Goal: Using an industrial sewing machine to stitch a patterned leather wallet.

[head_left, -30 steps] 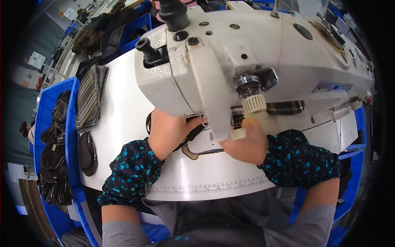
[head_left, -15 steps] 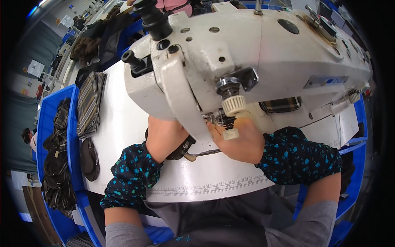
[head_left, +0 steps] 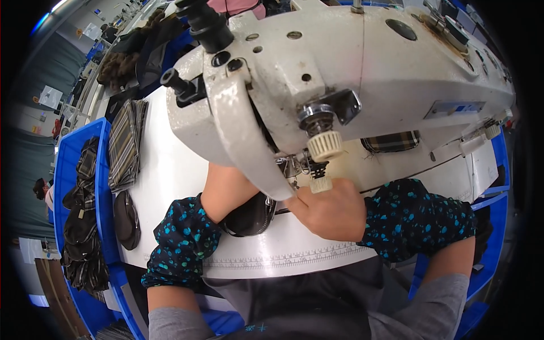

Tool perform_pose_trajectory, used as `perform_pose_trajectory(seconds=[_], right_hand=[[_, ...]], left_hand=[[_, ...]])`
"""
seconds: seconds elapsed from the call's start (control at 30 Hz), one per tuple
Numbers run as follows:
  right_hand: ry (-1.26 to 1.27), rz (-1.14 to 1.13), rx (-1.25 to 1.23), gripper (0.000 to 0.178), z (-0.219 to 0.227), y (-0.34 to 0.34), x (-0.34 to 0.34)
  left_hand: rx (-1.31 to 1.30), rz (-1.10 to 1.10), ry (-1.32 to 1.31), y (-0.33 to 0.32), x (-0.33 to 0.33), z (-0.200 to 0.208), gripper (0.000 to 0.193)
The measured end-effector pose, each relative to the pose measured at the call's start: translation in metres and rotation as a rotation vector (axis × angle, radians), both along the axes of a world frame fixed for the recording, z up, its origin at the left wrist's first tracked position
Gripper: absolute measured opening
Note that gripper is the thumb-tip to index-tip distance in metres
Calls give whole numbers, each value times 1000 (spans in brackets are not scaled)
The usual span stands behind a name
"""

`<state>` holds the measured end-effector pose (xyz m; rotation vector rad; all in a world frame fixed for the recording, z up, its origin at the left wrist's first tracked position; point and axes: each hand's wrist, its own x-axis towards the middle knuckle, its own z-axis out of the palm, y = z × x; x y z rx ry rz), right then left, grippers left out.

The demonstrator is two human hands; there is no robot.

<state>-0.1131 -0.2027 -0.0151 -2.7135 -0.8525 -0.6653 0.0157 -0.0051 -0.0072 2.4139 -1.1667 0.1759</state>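
Note:
A white sewing machine (head_left: 272, 96) stands over the white table, its needle area partly hidden by the cream tension knob (head_left: 325, 145) and the curved cover. My left hand (head_left: 228, 186) reaches in from the left; its fingers are out of sight behind the machine head. Under that hand lies a dark rounded fabric piece (head_left: 253, 216) with what looks like a zipper along its curved edge. Just right of the needle area, my right hand (head_left: 331, 211) has its fingers curled closed. What they pinch, if anything, is hidden. Patterned dark sleeves cover both forearms.
Left of the machine lie a stack of plaid cloth pieces (head_left: 127, 144) and a dark oval piece (head_left: 126, 220). A blue bin (head_left: 103, 187) beside them holds several dark pieces. Another plaid piece (head_left: 391, 141) rests behind the machine arm. A printed ruler (head_left: 283, 260) runs along the near edge.
My right hand has drawn slightly nearer to me, its fingers more curled. The dark piece shows more of its rounded zipper edge; the small tan tab beside it is out of sight.

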Motion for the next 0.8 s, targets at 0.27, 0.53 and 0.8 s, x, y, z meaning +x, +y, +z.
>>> perform_pose_trajectory(seconds=[0.27,0.53,0.8], right_hand=[[-170,40,53,30,-8,1,1],[-188,113,6,16,-7,1,1],[-40,142,-93,16,-4,-2,-5]], left_hand=[[-109,-43,187,-1,3,4,23],[-161,-7,246,-1,0,-4,19],[-118,73,534,2,0,-9,28]])
